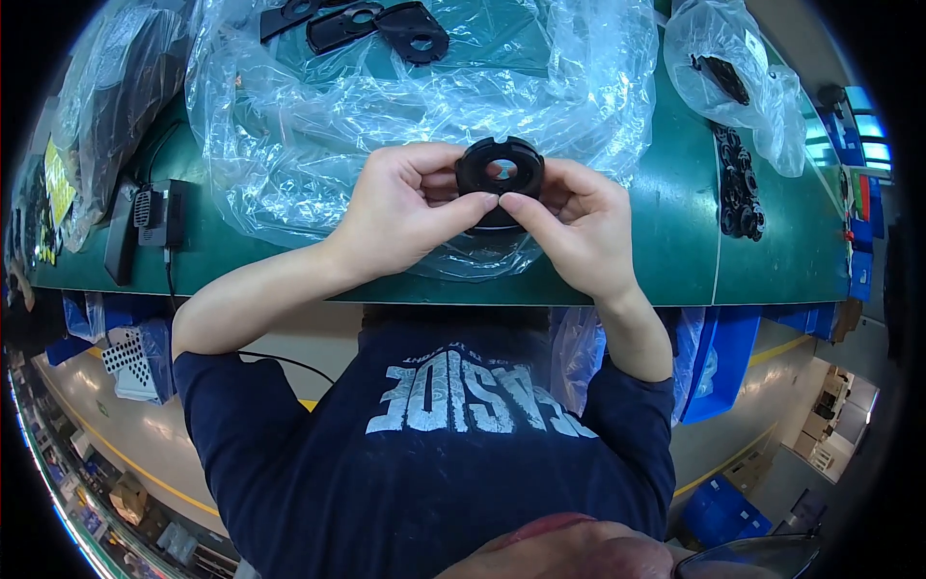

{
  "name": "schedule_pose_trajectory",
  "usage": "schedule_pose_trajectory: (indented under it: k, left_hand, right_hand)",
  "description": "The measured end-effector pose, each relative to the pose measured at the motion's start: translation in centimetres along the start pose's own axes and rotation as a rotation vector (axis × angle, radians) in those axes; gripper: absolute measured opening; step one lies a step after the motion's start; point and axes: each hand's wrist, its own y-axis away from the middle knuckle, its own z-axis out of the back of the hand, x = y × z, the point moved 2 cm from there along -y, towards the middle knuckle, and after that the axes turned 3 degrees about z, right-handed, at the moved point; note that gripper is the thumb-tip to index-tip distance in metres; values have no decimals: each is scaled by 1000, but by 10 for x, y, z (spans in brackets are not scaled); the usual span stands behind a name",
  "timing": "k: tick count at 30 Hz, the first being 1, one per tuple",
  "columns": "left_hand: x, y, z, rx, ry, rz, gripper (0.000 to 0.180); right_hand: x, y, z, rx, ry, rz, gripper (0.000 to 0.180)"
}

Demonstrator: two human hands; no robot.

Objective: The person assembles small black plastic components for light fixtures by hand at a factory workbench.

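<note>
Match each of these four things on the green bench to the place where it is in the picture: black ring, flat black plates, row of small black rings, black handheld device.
Things:
1. black ring
2. flat black plates
3. row of small black rings
4. black handheld device

Places:
A. far edge, on clear plastic
B. held between both hands
C. left side of the bench
D. right side of the bench

Pairs: 1-B, 2-A, 3-D, 4-C

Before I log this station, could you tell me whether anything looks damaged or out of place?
Nothing stands out. Both hands, left hand and right hand, hold a black round part over clear plastic sheeting on the green table.
</note>
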Motion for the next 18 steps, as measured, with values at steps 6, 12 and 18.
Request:
schedule_pose_trajectory:
  k: [6,12,18]
  left_hand:
    - [2,-1,-1,-12,2,-18,28]
    - [2,-3,0,12,48,-32,27]
    - [1,-4,0,3,117,12,27]
  right_hand:
    - [0,0,1,21,-7,-85,26]
    - [-3,-2,2,32,-114,-81,29]
    - [2,-2,-2,-53,192,101,39]
